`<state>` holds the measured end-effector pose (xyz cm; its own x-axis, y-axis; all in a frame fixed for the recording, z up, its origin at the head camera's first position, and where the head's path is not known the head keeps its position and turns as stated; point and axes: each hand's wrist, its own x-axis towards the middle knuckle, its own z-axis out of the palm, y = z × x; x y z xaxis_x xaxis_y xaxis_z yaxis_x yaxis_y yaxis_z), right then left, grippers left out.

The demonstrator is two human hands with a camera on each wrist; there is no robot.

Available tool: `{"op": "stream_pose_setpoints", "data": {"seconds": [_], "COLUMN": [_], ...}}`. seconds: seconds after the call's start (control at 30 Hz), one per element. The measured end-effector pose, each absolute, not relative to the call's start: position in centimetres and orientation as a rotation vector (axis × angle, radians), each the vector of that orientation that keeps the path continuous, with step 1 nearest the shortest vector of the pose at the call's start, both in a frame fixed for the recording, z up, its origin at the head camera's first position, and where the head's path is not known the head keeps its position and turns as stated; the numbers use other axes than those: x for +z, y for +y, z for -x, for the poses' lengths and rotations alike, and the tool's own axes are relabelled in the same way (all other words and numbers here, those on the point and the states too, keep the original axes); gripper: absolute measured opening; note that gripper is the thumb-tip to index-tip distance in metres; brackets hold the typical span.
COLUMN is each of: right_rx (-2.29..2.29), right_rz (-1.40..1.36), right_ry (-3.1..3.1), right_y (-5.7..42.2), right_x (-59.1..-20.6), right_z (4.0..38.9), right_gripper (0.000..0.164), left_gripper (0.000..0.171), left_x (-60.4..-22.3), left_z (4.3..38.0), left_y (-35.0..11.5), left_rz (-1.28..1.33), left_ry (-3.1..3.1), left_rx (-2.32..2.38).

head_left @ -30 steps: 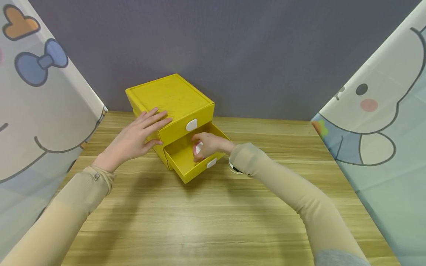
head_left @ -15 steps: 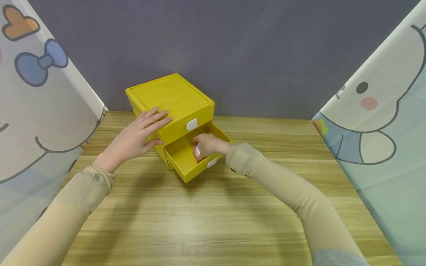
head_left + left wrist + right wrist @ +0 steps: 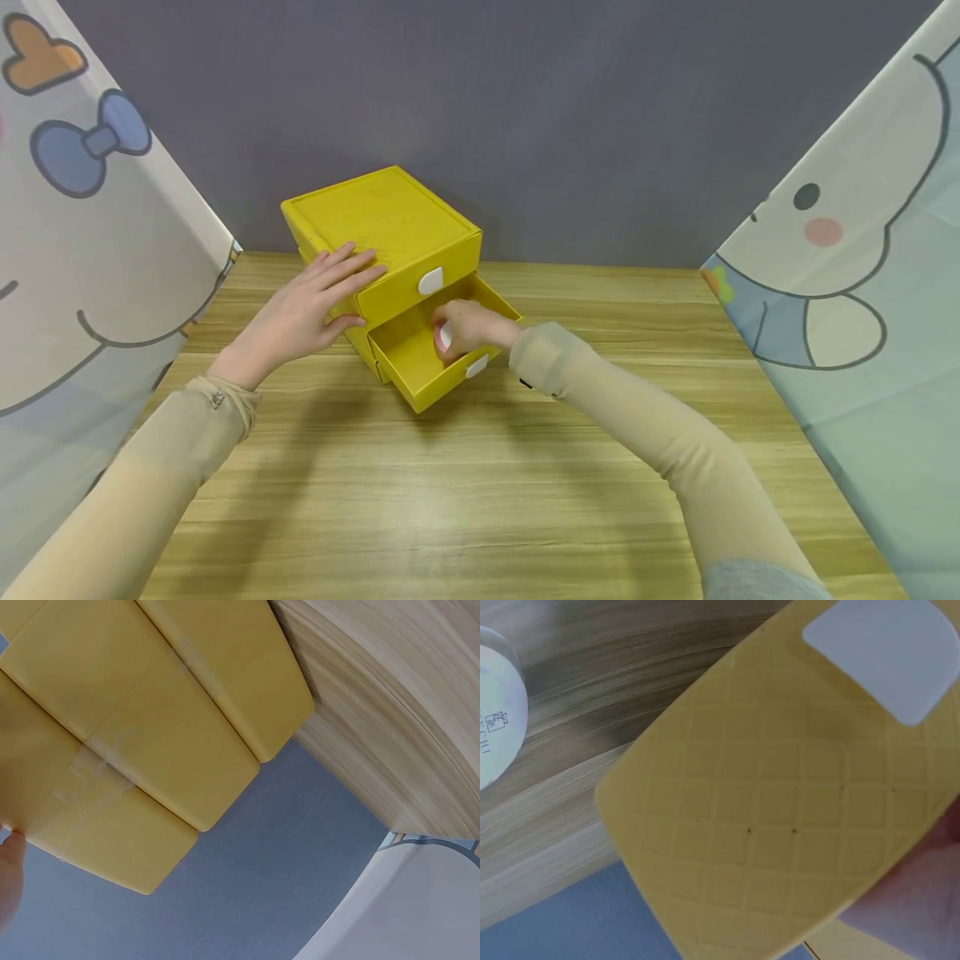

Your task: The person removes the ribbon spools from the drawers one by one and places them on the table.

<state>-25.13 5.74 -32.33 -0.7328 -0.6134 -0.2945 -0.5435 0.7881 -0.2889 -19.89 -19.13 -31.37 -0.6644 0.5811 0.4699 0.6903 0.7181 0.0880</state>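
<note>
Curled round the small pink-and-white thing (image 3: 446, 337), my right hand (image 3: 468, 327) has hold of it inside the pulled-out drawer (image 3: 407, 353), which juts toward 5 o'clock from the yellow cabinet (image 3: 382, 218). A second ago my fingers stood more spread about it, with more of its white face showing; they have since drawn in, so I judge the reach done and the hold taken. Whether it touches the drawer's floor I cannot tell. My left hand (image 3: 311, 304), at the cabinet's 8 o'clock, lies where it lay, fingers stretched over the top edge, grasping nothing; I take that as steadying. My right sleeve (image 3: 600, 387) now hides most of what showed at the drawer's 4 o'clock, probably the round white lid (image 3: 496, 716) between 9 and 10 o'clock in the right wrist view.
</note>
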Motion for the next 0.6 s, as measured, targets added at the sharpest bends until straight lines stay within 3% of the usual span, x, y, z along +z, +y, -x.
{"op": "stream_pose_setpoints", "data": {"seconds": [0.23, 0.6], "right_rx": [-0.290, -0.324], "right_rz": [0.951, 0.963], "right_ry": [2.605, 2.604], "right_y": [6.0, 6.3], "right_x": [-31.5, -30.3], "right_z": [25.2, 24.9], "right_gripper": [0.054, 0.063], "left_gripper": [0.080, 0.081], "left_x": [-31.3, -31.3], "left_z": [19.8, 19.7], "left_y": [-19.1, -19.1], "left_rz": [0.977, 0.987], "left_ry": [-2.511, -2.493], "left_rx": [-0.364, -0.375]}}
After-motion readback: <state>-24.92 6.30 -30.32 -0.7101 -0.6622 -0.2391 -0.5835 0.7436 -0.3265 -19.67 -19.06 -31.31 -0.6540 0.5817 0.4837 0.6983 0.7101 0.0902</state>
